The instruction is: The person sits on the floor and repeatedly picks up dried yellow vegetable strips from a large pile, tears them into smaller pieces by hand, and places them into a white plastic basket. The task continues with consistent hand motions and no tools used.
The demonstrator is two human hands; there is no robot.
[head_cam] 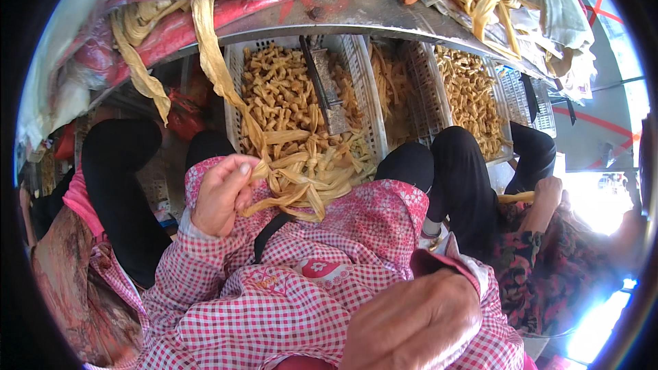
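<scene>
My left hand [223, 195] pinches a pale yellow strip, which looks like tofu skin [261, 170], between thumb and fingers. More loose strips [308, 185] lie in a heap across my lap and over the near end of a white plastic crate [378, 118]. That crate holds many short knotted pieces [277, 87] of the same stuff. Close to the camera, my right hand [416, 318] is raised over the checked apron [257, 318]. Its back faces me, and its fingers are hidden.
A dark metal bar [320, 82] slants across the crate. Above runs a metal table edge [329, 31], with a long strip [208, 46] hanging over it. Further right stands another crate of knots [470, 97]. A co-worker's hand [547, 195] holds a strip; another person sits at left.
</scene>
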